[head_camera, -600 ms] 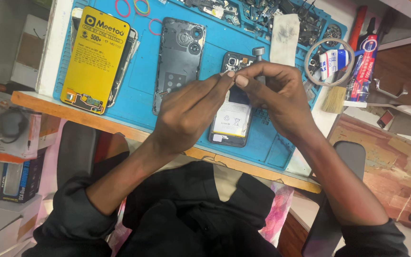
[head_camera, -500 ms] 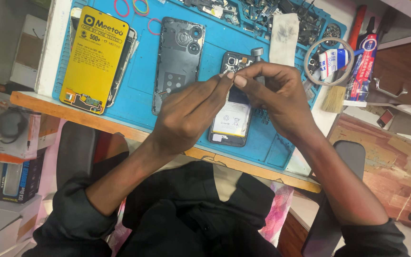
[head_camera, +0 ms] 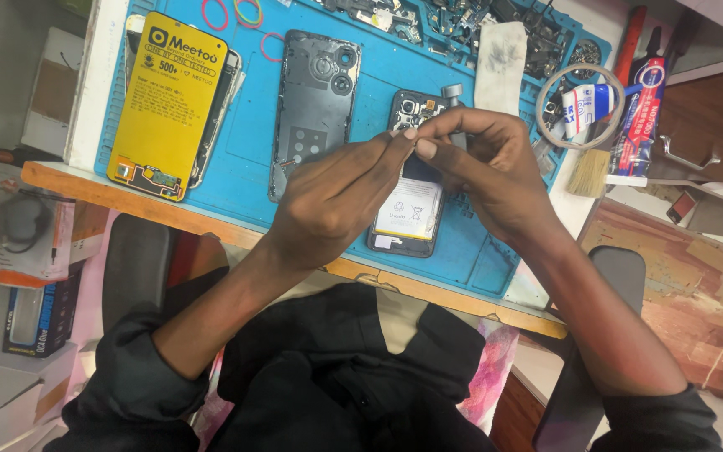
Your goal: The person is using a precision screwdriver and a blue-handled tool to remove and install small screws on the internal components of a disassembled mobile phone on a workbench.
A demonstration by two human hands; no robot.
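Two hands meet above the blue work mat (head_camera: 236, 125) that covers most of the table (head_camera: 52, 177), and the job looks partway through, judging by how things lie. The phone's back cover (head_camera: 311, 109) is already off and lies face-down on the mat to the left of the open phone (head_camera: 407, 213), whose white battery shows, so the opening step appears done; putting the phone back together is plainly not done yet. A yellow packet (head_camera: 169, 100) rests on the far left of the mat, lying on another phone-shaped piece. The left hand (head_camera: 336, 201) and right hand (head_camera: 487, 167) come together just over the upper part of the open phone, thumb and forefinger of each pinched nearly closed on something very small; it is too tiny to tell what it is, only that the fingers (head_camera: 416, 149) press tip to tip around it. The mat's far edge has shallow compartments (head_camera: 453, 17) holding a jumble of small dark parts and loose bits, too fine to sort out. A grey-smudged white cloth (head_camera: 499, 54) lies by them. Right of the mat sit a brush (head_camera: 589, 172), a roll of clear tape (head_camera: 579, 105) and tubes of glue (head_camera: 633, 125), and coloured rubber bands (head_camera: 232, 12) lie far left.
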